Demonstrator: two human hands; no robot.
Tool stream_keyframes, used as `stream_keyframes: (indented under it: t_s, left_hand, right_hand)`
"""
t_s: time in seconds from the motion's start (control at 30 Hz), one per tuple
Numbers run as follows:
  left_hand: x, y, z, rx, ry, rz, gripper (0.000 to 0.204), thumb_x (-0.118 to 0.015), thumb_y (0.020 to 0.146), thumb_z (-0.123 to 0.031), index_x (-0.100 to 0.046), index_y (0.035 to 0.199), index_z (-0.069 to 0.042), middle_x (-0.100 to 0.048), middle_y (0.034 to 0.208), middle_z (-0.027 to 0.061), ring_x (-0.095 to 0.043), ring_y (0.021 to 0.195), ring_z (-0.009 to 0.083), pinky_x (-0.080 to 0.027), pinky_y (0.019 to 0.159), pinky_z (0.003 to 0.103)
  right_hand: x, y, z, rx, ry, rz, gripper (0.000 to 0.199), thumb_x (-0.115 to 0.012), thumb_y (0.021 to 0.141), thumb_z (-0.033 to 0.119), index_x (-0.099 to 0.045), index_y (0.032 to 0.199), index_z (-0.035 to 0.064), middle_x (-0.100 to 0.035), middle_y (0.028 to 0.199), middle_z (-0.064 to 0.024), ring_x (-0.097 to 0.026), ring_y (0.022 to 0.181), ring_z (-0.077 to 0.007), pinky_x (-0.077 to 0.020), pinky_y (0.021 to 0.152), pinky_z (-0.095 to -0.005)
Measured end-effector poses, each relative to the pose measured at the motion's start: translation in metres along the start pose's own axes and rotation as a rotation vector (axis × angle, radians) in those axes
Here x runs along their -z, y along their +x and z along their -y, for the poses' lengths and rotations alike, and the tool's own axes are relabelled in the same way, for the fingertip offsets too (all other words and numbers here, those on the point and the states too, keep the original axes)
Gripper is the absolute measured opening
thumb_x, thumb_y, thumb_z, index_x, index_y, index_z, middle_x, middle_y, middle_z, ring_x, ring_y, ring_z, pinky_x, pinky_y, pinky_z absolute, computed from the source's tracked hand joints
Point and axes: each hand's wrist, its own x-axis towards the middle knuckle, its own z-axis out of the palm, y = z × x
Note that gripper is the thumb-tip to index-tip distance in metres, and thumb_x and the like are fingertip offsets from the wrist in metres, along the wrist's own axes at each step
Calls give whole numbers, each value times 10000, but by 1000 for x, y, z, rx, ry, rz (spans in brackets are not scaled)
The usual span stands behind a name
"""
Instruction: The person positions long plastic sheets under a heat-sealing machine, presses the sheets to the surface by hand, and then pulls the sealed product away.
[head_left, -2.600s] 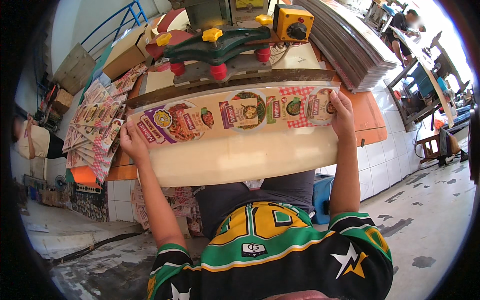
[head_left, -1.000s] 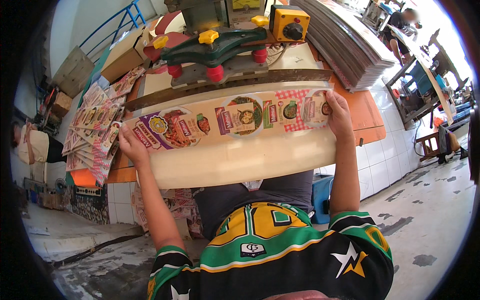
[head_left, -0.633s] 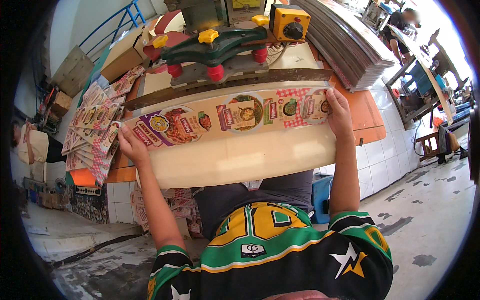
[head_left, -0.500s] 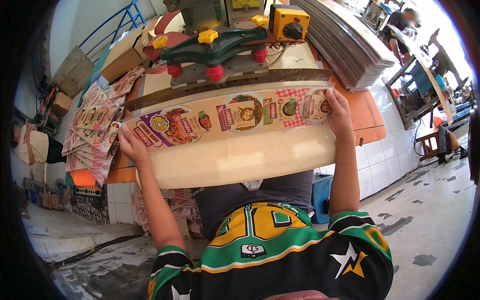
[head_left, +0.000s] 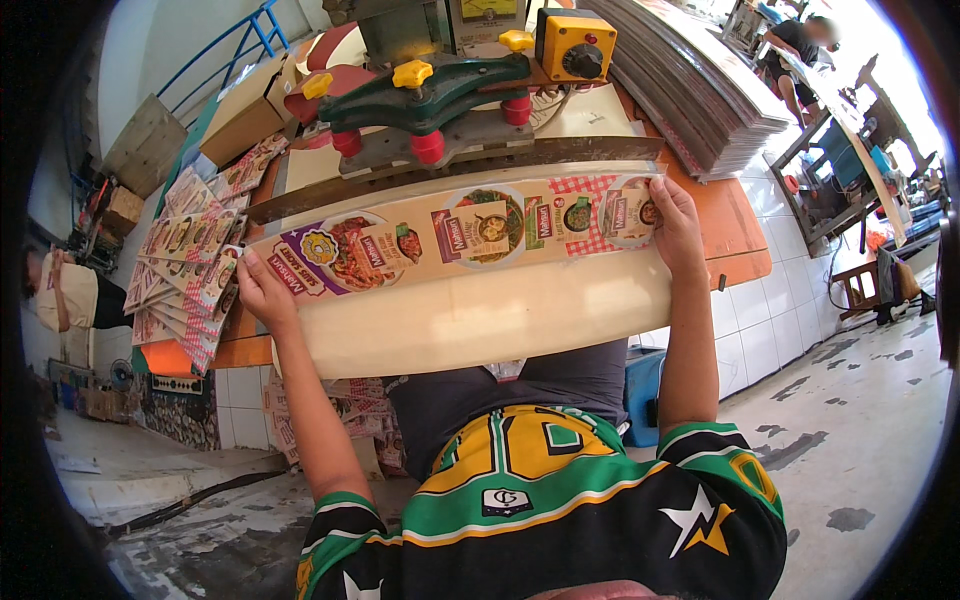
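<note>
A long printed strip (head_left: 425, 262) with food pictures and red checks lies stretched across a cream, smooth work surface (head_left: 480, 325) in front of me. Its left end is pinched between the thumb and fingers of my left hand (head_left: 267, 292). At the opposite end my right hand (head_left: 677, 225) grips the strip, thumb on top. The strip's far edge runs close along a long metal bar (head_left: 590, 150) of a machine. Above that bar sits a dark green press bracket (head_left: 440, 95) with yellow knobs and red feet.
Similar printed strips (head_left: 190, 245) are piled at the left, near a cardboard box (head_left: 245, 110). A yellow control box (head_left: 574, 45) stands behind the bracket. Tall stacked sheets (head_left: 690, 95) lie at the back right. A blue bin (head_left: 643, 395) is below the table; a person (head_left: 795, 55) works far right.
My hands and the strip stay practically in place. The person at the far right has shifted posture slightly.
</note>
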Motion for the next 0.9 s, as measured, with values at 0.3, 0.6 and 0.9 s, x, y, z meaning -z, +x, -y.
stream_keyframes:
  t_s: [0.3,0.6,0.9]
  left_hand:
    - [0,-1,-5,-8,12,7,404,-462,1131,-332,-616,970,5,-657,826,70,-557,752,144,-490,728,320]
    - [0,-2,-1,79,-43,10,394,-466,1132,-342,-625,1029,3,-660,848,42,-581,785,109,-502,743,297]
    - [0,-1,0,59,-18,28,393,-481,1128,-347,-609,993,-1,-624,843,12,-522,768,88,-466,714,272]
  right_hand:
    - [-3,-1,0,-50,-8,-28,354,-581,1087,314,-680,1157,-19,-736,1053,-57,-696,892,-93,-567,812,-266]
    - [4,0,-5,-86,-97,-12,374,-578,1088,340,-670,1214,-1,-693,970,9,-576,796,-26,-485,747,-213]
    - [-3,-3,2,-76,-75,38,390,-569,1090,327,-643,1236,-27,-730,1110,-72,-699,954,-91,-571,856,-272]
